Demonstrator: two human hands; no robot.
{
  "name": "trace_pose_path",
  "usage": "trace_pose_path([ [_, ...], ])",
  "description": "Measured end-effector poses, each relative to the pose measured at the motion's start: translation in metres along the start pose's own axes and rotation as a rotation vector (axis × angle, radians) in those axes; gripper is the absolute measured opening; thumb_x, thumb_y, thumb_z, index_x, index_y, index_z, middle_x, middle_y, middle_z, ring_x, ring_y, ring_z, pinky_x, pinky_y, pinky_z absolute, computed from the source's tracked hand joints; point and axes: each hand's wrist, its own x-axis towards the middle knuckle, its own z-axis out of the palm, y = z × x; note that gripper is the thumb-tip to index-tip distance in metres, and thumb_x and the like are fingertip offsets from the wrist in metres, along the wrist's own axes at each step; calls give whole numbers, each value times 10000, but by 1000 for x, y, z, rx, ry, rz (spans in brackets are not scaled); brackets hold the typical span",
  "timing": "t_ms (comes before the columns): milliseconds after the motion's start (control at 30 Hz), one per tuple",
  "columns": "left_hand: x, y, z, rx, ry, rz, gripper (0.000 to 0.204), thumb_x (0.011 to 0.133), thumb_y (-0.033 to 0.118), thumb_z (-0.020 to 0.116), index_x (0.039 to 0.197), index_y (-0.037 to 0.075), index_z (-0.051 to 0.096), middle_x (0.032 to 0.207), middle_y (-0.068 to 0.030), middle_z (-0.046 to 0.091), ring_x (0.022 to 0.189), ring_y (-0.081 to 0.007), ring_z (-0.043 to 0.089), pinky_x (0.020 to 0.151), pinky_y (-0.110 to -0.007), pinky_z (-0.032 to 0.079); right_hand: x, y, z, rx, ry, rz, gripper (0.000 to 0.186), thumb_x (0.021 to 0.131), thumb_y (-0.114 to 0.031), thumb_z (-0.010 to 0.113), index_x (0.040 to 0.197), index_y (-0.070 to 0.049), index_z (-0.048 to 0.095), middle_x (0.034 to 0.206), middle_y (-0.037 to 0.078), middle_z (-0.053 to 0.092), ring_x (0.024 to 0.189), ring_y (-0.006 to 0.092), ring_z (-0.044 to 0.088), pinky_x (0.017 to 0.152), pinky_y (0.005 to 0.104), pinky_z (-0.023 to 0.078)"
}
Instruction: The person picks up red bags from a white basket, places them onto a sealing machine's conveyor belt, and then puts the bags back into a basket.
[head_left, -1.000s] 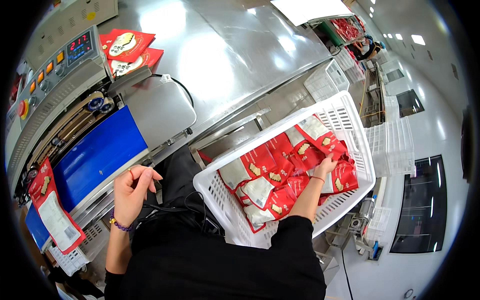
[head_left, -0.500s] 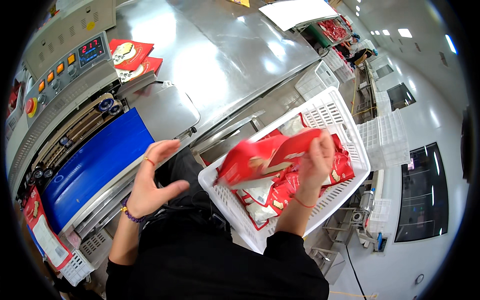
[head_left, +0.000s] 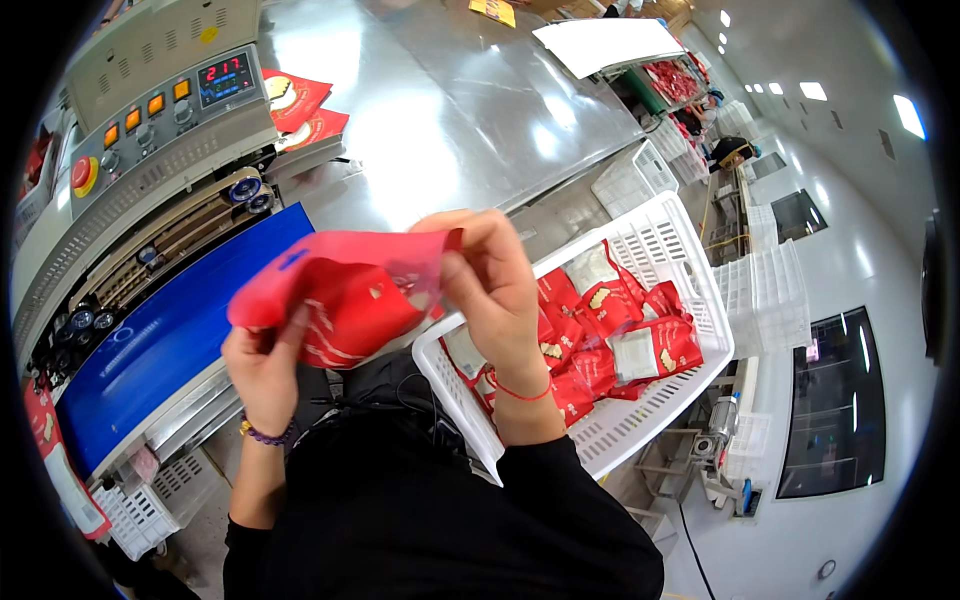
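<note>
Between my two hands is a red packaging pouch (head_left: 350, 305), held up in front of the blue conveyor belt (head_left: 160, 350) of a sealing machine. My left hand (head_left: 262, 378) grips its lower left side, thumb on the near face. At the other end, the fingers and thumb of my right hand (head_left: 492, 270) pinch the top right corner. The pouch is tilted and slightly blurred; what is inside it cannot be seen. To the right, a white slotted basket (head_left: 655, 420) holds several similar red pouches (head_left: 600, 340).
The machine's control panel (head_left: 165, 110) has lit buttons and a red knob. Red pouches (head_left: 300, 105) lie beside it on the steel table (head_left: 400, 110). Another pouch (head_left: 60, 460) hangs at the belt's left end, above a white basket (head_left: 135, 520). People (head_left: 735, 150) are at the far right.
My right hand has brought the pouch from over the basket leftward to the belt. My left hand, open before, has closed on its left side.
</note>
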Motion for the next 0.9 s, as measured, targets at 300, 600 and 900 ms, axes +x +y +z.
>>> trace_pose_path([
  [300,17,8,-13,368,-145,-25,167,943,44,577,1085,-35,614,946,-13,655,836,-79,589,754,-239,480,-23,61,10,-208,-90,427,135,834,-86,738,901,4,663,759,-51,601,691,22,484,618,204,417],
  [600,67,-52,-11,268,-40,-83,308,1007,241,530,1100,-40,618,966,-7,669,848,-43,566,745,-214,467,3,139,-39,-628,213,68,220,961,-181,611,1026,23,665,809,84,697,722,82,603,645,250,491],
  [900,76,-84,0,556,262,63,306,974,275,560,977,-23,631,744,-220,602,657,-329,611,598,-355,464,3,149,-38,64,23,689,394,805,-84,754,1140,48,596,1059,89,663,913,136,623,813,287,506],
])
